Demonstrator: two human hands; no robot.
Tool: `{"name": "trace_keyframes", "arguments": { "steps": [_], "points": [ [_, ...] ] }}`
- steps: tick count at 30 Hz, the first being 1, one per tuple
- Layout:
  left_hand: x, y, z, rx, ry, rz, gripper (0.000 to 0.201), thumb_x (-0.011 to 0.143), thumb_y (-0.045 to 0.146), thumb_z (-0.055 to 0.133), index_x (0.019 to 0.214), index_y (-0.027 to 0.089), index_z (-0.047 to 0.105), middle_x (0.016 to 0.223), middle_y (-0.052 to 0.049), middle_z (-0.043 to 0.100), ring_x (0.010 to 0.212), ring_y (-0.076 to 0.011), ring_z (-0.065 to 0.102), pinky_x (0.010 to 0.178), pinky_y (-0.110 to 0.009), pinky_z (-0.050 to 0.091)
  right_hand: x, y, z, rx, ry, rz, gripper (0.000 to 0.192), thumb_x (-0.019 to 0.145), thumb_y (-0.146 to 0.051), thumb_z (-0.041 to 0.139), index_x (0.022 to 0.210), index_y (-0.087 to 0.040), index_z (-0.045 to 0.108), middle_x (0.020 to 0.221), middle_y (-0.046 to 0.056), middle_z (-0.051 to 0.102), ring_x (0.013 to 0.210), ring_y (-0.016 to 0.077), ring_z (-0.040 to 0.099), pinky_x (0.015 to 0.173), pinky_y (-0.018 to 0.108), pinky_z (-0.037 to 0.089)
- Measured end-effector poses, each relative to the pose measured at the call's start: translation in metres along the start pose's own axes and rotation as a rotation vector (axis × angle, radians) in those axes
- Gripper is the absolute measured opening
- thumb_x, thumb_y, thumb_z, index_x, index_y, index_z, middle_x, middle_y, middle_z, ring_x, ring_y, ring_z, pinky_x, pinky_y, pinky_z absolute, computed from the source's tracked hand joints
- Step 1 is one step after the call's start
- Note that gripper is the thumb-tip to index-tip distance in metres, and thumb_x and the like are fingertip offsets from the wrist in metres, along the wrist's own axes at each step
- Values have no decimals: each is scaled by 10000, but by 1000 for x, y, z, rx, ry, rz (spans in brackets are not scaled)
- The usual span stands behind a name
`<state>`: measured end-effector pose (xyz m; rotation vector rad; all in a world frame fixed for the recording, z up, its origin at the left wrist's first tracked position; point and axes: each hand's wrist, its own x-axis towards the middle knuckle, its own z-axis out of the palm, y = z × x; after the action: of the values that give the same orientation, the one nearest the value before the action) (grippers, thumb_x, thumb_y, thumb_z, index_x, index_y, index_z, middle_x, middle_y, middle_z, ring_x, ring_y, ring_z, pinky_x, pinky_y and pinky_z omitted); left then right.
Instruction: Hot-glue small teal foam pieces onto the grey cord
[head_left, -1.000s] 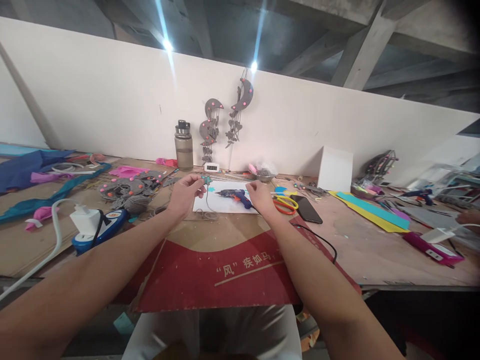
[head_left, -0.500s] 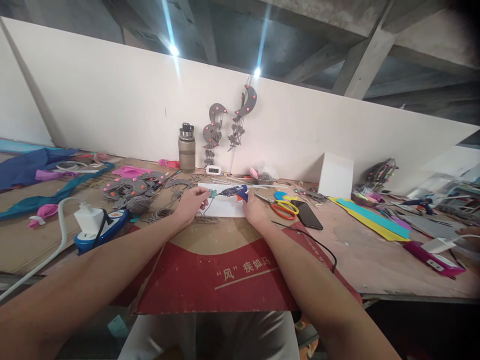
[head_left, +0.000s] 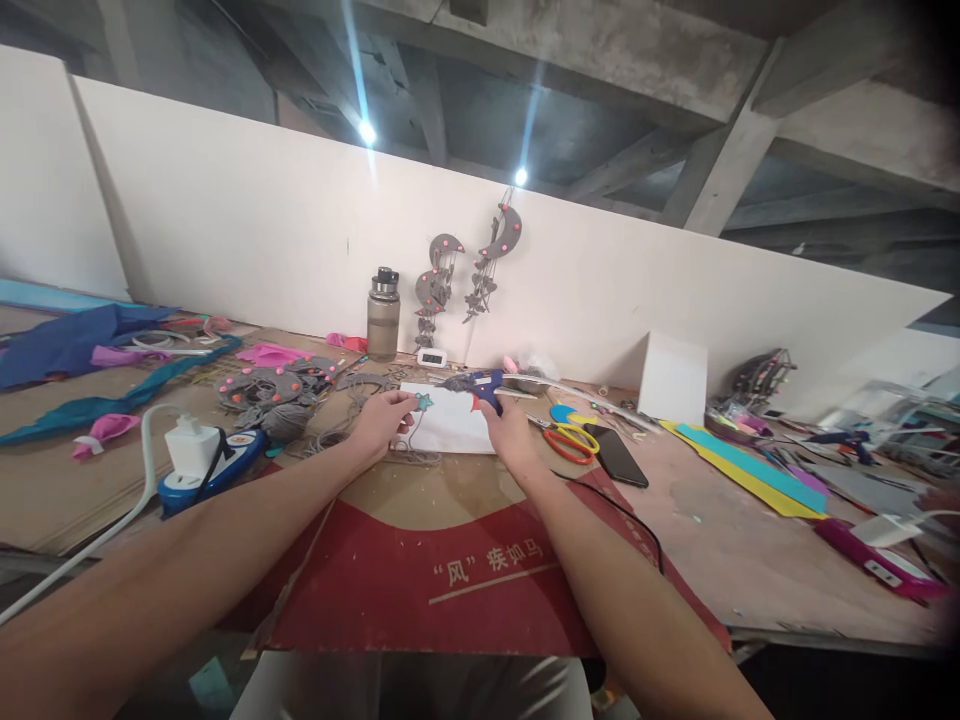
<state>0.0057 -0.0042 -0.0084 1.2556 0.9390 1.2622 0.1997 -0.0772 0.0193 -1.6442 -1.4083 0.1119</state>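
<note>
My left hand pinches a small teal star-shaped piece at its edge, with grey cord hanging below it. My right hand is wrapped around the handle of a blue glue gun, its nozzle pointing left. The nozzle sits a little above the star, apart from it. Under both lies a white sheet on a cardboard piece with a red front. Loose grey yarn lies beside my left hand.
Scissors and a black phone lie right of my right hand. A blue power strip is at left, a water bottle behind. Grey felt crescents hang on the white partition. Another person's hand shows at far right.
The glue gun's nozzle has moved up and away from the star, where it was touching or very close. My left hand still holds the star. The view has tilted up slightly.
</note>
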Motion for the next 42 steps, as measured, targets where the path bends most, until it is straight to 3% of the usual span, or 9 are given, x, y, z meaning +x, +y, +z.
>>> {"name": "trace_keyframes", "arguments": {
  "steps": [3,5,8,11,13,18,25,34,42],
  "points": [
    [3,-5,-1,-2,12,4,294,609,367,716,752,132,612,501,20,519,435,-68,448,407,-173,347,-2,-2,2,46,26,-43,294,831,-343,523,1066,-170,551,1084,124,638,1004,234,596,894,397,458],
    [4,-6,-1,-10,17,4,284,609,361,712,743,133,609,502,22,513,439,-70,447,402,-174,342,-4,-5,3,152,23,-75,304,834,-331,509,1103,-188,507,1101,104,628,938,196,619,806,354,512],
    [4,-2,-1,-34,42,0,285,586,344,724,738,132,609,564,11,538,459,-70,466,392,-174,337,-9,-10,7,315,-123,-57,289,841,-322,481,1105,-208,449,990,62,648,692,129,633,559,254,527],
    [4,4,-2,-60,72,-3,296,553,329,744,724,131,606,639,-2,565,479,-71,491,393,-181,346,-14,-13,9,328,-260,-72,263,843,-332,494,1065,-200,444,804,19,655,559,98,597,462,198,476],
    [4,8,-3,-62,84,-3,292,551,329,743,716,131,606,642,-1,564,482,-72,497,399,-184,353,-17,-15,9,320,-264,-110,249,853,-339,490,1055,-199,453,774,10,655,549,92,588,465,189,468],
    [4,12,-5,-53,100,-3,285,571,334,727,725,123,614,627,3,555,479,-67,483,408,-184,349,-23,-21,6,367,-215,-198,254,872,-318,453,1103,-215,438,1002,31,663,571,74,565,508,201,472],
    [1,15,-6,-69,87,28,297,566,349,737,714,130,602,584,19,536,477,-67,477,419,-184,335,-28,-28,1,168,-226,-228,264,873,-348,461,1074,-180,488,927,48,666,628,120,569,656,271,465],
    [0,16,-5,-17,74,79,275,619,364,703,736,130,618,590,3,544,504,-83,495,432,-190,363,-28,-25,4,10,-163,-274,343,879,-321,457,1175,-148,463,1031,109,643,875,205,591,778,317,434],
    [-5,22,-3,-27,69,91,278,616,371,717,727,135,620,573,3,556,492,-83,493,438,-194,370,-28,-25,4,26,-132,-259,320,880,-323,458,1156,-163,471,1019,101,652,855,202,596,765,311,438]
  ]
}}
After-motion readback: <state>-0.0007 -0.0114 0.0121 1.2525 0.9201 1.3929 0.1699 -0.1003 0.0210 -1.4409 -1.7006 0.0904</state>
